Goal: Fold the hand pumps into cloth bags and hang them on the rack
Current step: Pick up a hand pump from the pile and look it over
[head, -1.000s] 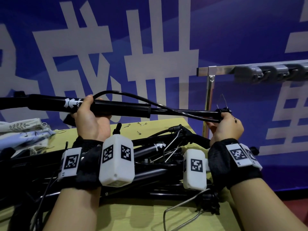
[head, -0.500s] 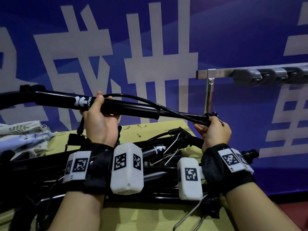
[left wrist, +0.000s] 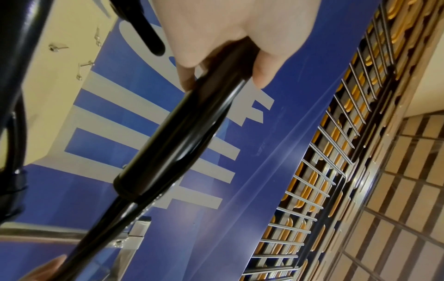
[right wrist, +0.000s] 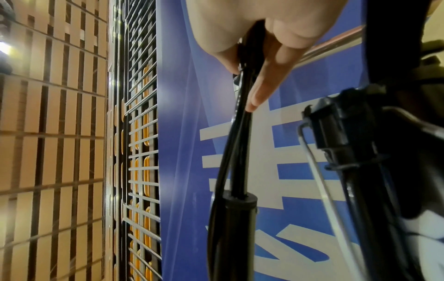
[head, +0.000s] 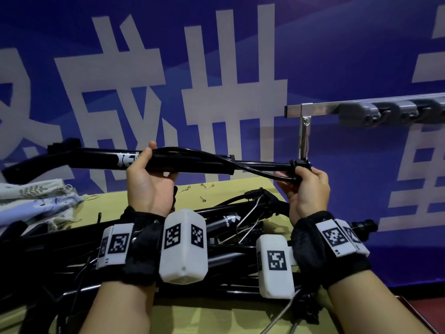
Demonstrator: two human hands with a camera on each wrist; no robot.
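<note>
I hold a black hand pump [head: 190, 162] level above the table, its handle end off to the left. My left hand [head: 149, 174] grips the barrel [left wrist: 192, 121] from below, just right of the white logo. My right hand [head: 305, 184] holds the pump's right end, fingers round the thin rod and the black hose [right wrist: 242, 106] that runs along it. Several more black pumps [head: 216, 227] lie piled on the table under my wrists. Folded patterned cloth bags [head: 36, 198] lie at the far left. The metal rack [head: 320, 109] with grey hooks [head: 361, 114] stands at the right.
The yellow-green table [head: 216, 317] carries a few small metal needles [head: 204, 186] near its back edge. A blue banner with large white characters [head: 216, 68] hangs right behind the table. The rack's upright post [head: 304, 136] rises just behind my right hand.
The rod has slid further into the barrel as my right hand moved left toward my left hand. The handle end at the left has tipped up a little.
</note>
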